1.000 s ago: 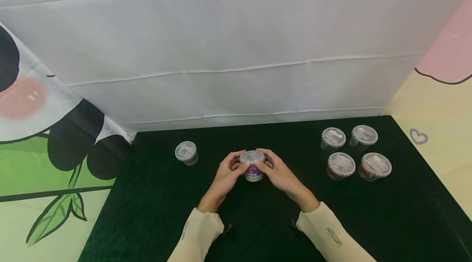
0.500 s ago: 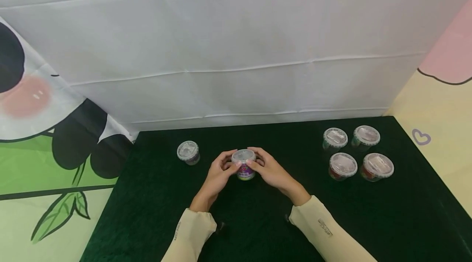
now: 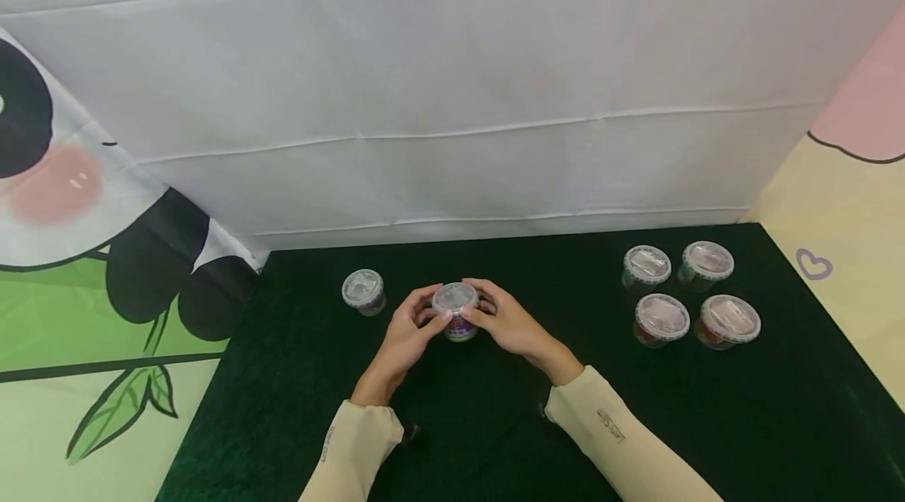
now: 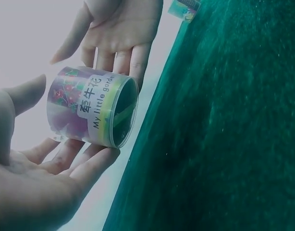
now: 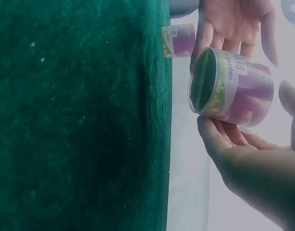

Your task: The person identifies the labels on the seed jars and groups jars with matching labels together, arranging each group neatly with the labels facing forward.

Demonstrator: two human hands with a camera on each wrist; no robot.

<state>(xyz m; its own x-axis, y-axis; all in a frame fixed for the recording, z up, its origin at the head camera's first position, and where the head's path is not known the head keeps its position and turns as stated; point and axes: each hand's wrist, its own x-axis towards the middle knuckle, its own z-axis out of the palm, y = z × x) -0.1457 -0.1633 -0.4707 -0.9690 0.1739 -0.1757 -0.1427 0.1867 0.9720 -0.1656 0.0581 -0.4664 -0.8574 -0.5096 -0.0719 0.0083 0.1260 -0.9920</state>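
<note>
A small lidded plastic cup [image 3: 459, 326] with a purple "My little garden" label is held between both hands above the green cloth. My left hand [image 3: 408, 327] grips its left side, the thumb at the front near the lid and the fingers round behind. Mirroring this, my right hand [image 3: 511, 323] holds the right side. In the left wrist view, the cup's [image 4: 82, 103] clear base faces the cloth, with the left little finger close to the base edge. The right wrist view shows the same cup [image 5: 243, 91] between the fingers of both hands.
To the left stands another lidded cup [image 3: 364, 291]. Several more lidded cups, among them a front-row one [image 3: 661, 319], are grouped at the right on the green-covered table [image 3: 467, 423]. A white cloth wall [image 3: 452, 133] rises behind the table's back edge.
Both hands have carried the cup leftward and slightly farther back, keeping their hold. The cups standing on the table have stayed in place, while the head view has shifted slightly.
</note>
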